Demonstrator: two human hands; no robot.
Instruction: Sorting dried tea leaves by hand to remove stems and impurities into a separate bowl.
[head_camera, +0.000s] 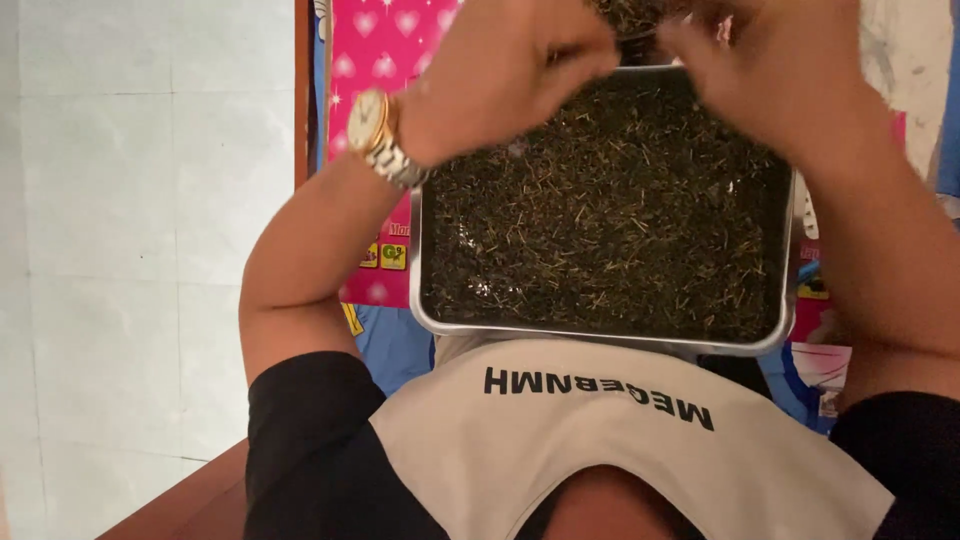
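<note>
A pink cloth with hearts (385, 50) lies under the shiny square metal tray (600, 335), and a pale tiled floor (130, 200) is at nine o'clock. The tray is full of dark dried leaves and thin stems (610, 210). The left hand (505, 70), with a gold and silver wristwatch (385, 135), is at eleven o'clock over the tray, fingers curled in and pinching leaves. The right hand (770, 75) is at one o'clock, fingers bent down; I cannot tell what it holds.

Shiny smooth metal tray (418, 260) holds dry, matt, rough leaves (610, 220); the watch (380, 140) is glossy metal, the pink sheet (375, 60) glossy.
</note>
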